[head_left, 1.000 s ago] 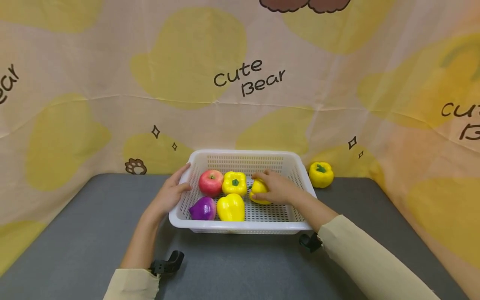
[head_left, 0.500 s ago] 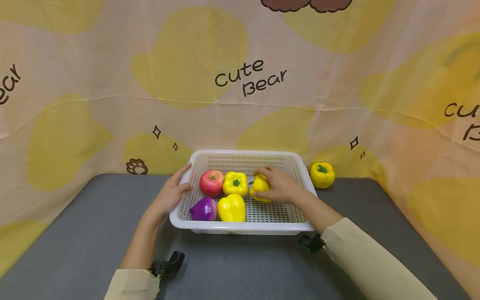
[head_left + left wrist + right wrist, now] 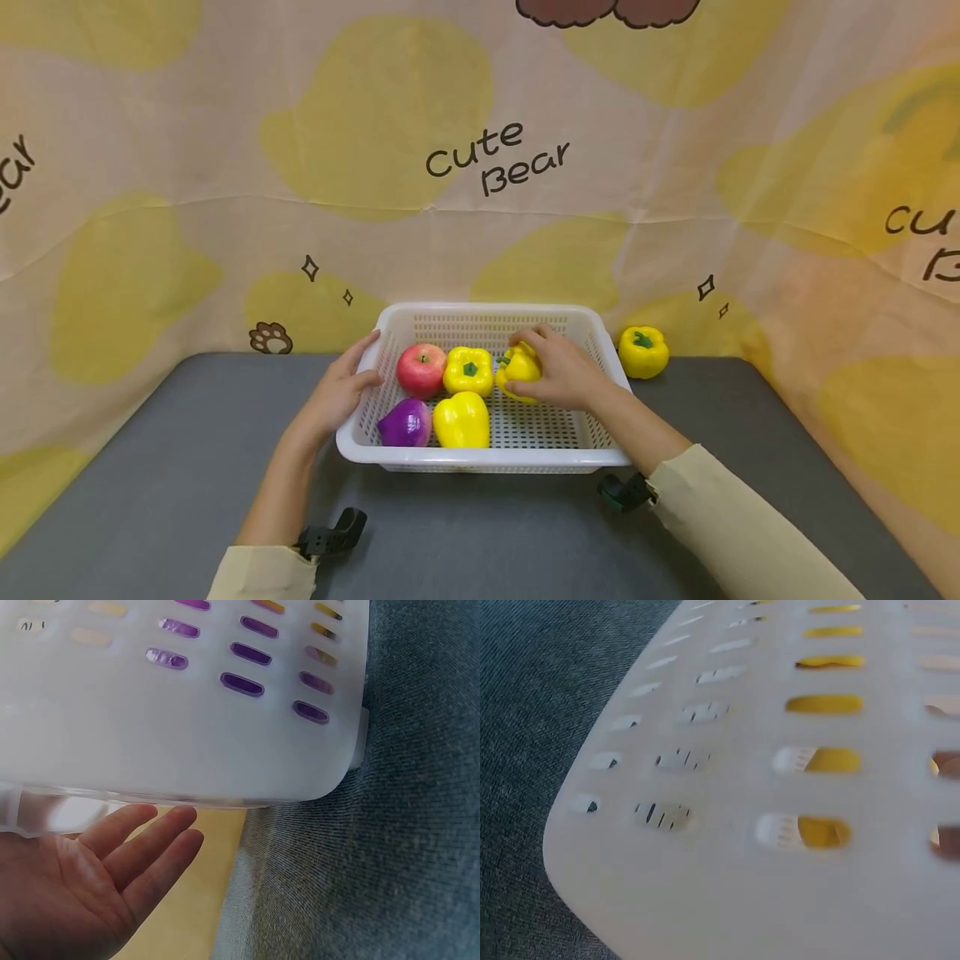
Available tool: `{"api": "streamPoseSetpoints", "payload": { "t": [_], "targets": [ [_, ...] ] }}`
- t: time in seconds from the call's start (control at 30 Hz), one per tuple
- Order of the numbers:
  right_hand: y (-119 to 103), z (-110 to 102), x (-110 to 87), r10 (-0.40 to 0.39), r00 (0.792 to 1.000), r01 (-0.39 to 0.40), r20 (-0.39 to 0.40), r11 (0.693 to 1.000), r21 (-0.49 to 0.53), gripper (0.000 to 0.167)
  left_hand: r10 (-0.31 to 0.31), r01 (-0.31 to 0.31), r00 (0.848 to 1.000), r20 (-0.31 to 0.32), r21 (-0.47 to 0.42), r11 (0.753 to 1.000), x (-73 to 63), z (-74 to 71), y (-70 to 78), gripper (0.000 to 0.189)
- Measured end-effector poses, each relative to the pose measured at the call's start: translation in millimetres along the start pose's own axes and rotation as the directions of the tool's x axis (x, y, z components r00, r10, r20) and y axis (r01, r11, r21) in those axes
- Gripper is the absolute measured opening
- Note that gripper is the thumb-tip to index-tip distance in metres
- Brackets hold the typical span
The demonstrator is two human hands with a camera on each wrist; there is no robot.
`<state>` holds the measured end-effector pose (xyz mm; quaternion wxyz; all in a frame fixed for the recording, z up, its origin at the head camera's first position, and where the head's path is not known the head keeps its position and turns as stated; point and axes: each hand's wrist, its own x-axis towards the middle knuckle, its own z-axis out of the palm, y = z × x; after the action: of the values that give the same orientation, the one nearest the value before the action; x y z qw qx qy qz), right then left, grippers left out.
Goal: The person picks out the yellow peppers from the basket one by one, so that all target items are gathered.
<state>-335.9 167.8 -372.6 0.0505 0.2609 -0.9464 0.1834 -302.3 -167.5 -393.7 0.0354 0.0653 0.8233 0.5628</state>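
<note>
In the head view a white perforated basket (image 3: 480,456) stands on the grey table. My right hand (image 3: 562,367) reaches into it and holds a yellow bell pepper (image 3: 517,379) between thumb and fingers, its green stem pointing left. At the left end, my left hand (image 3: 341,392) rests against the rim, with straight fingers along the outer wall in the left wrist view. Inside the basket lie a red apple (image 3: 422,371), a purple onion-like vegetable (image 3: 406,423), and two more yellow peppers, one stem up (image 3: 468,371) and one on its side (image 3: 461,421).
Another yellow bell pepper (image 3: 643,352) sits on the table (image 3: 480,533) just right of the basket, by the back edge. A printed cloth (image 3: 480,167) hangs behind. In the right wrist view, the basket wall (image 3: 727,900) fills most of the picture.
My right hand has shifted the yellow pepper slightly toward the back of the basket, and its stem end has tipped up a little. The left hand and the other produce stay put.
</note>
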Motion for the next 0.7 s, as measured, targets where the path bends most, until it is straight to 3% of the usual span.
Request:
{"api": "streamPoseSetpoints", "payload": {
  "t": [0.3, 0.7],
  "targets": [
    [-1.7, -6.9, -6.4, 0.046, 0.996, -0.036, -0.081, 0.993, 0.115, 0.064, -0.010, 0.010, 1.000, 0.006, -0.054, 0.999, -2.1, 2.0, 0.2, 0.078],
    [5.4, -13.6, -11.3, 0.073, 0.985, -0.045, -0.153, 0.983, 0.177, 0.068, -0.024, 0.024, 1.000, -0.005, -0.032, 0.999, -0.8, 1.3, -0.7, 0.077]
  ]
}}
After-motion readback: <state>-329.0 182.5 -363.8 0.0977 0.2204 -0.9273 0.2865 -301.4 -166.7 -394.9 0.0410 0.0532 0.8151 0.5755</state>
